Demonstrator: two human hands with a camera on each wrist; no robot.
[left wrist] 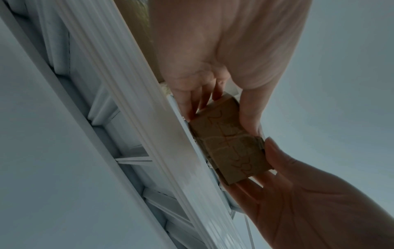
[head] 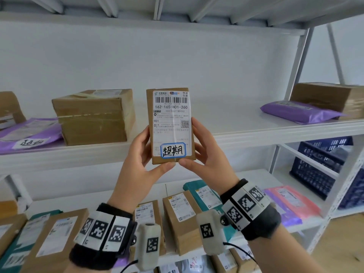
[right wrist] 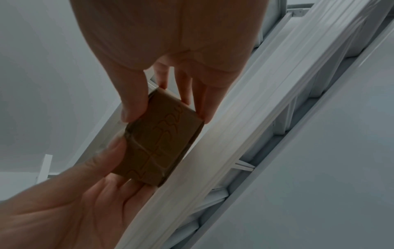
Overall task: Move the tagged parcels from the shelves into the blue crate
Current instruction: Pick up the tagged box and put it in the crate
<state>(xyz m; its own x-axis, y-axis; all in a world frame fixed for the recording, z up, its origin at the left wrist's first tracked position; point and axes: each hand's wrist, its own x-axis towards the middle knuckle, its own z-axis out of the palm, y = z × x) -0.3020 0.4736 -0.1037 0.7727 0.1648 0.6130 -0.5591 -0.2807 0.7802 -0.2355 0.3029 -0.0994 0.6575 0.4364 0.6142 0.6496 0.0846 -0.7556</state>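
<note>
The parcel (head: 171, 125) label read "162-165-H01-260" and "H01", with a blue-edged tag (head: 173, 150) reading "超期" below. At nine o'clock, a purple bag (head: 29, 133) bore another handwritten tag (head: 31, 143), only partly legible.

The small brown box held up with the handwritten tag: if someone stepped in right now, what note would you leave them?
Left hand and right hand: both grip the small brown box, upright in front of the middle shelf, its blue-edged tag facing you.
Blue crate: lower right, behind the rack.
Done: this tagged box is off the shelf.
Left: carry it to the crate. The purple mailer at left also bears a handwritten tag; check the rest.
</note>
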